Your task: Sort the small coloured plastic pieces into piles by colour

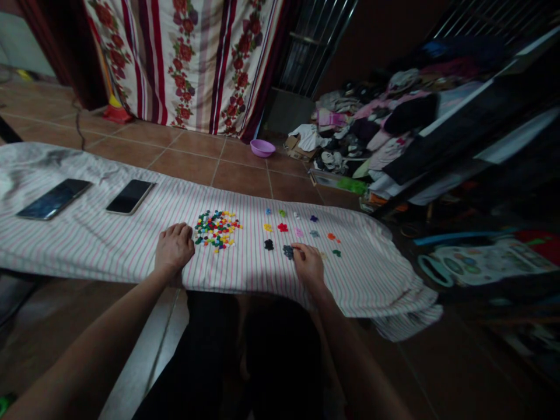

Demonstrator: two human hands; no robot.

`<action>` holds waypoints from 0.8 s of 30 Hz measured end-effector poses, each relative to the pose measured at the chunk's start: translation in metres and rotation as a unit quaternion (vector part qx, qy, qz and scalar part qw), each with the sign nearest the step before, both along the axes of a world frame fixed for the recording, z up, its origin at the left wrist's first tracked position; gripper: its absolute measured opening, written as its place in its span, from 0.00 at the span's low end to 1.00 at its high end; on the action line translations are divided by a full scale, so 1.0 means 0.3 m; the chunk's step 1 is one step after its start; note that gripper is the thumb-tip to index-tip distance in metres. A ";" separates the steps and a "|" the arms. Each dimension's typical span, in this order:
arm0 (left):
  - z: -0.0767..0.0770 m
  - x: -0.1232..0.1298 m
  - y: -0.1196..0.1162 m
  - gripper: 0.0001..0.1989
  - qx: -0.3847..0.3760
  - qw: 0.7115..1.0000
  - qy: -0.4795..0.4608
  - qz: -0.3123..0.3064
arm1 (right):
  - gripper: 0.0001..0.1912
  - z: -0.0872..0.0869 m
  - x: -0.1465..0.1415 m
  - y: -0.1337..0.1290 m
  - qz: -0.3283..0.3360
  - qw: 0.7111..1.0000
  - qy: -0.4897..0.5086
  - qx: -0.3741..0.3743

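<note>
My left hand (175,246) rests on the striped cloth (236,274), fingers loosely bent, at the left edge of a mixed pile of small coloured pieces (216,229). To the right, similar pieces lie sorted by colour in small clusters, among them red (282,227), yellow (268,227), black (268,245), orange (333,237) and purple (314,219). Thumb and fingers of my right hand (308,262) are pinched together at the edge of the dark grey cluster (287,252). Whatever is between those fingertips is too small to make out. The hand partly covers a pale cluster (322,255).
Two dark-screened devices, a tablet (55,199) and a phone (130,196), lie on the cloth at left. Beyond it, a purple basin (262,148) stands on the tiled floor before a floral curtain (184,64). Clothes (371,128) are heaped at the back right.
</note>
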State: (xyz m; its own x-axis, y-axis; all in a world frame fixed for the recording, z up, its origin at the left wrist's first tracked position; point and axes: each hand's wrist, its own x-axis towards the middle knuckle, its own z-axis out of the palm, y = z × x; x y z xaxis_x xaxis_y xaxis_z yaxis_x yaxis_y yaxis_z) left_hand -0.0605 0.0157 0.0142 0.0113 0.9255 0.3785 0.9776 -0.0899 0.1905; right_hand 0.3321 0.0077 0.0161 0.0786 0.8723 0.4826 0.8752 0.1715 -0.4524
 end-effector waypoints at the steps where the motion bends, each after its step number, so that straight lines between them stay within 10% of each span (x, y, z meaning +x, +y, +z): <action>1: 0.001 0.000 -0.001 0.14 -0.001 1.000 -0.001 -0.001 | 0.15 -0.003 0.004 -0.003 0.002 1.000 -0.009 0.001; 24: 0.002 0.004 -0.001 0.14 -0.006 1.000 -0.001 0.008 | 0.18 -0.037 0.022 -0.008 0.050 0.997 -0.049 0.042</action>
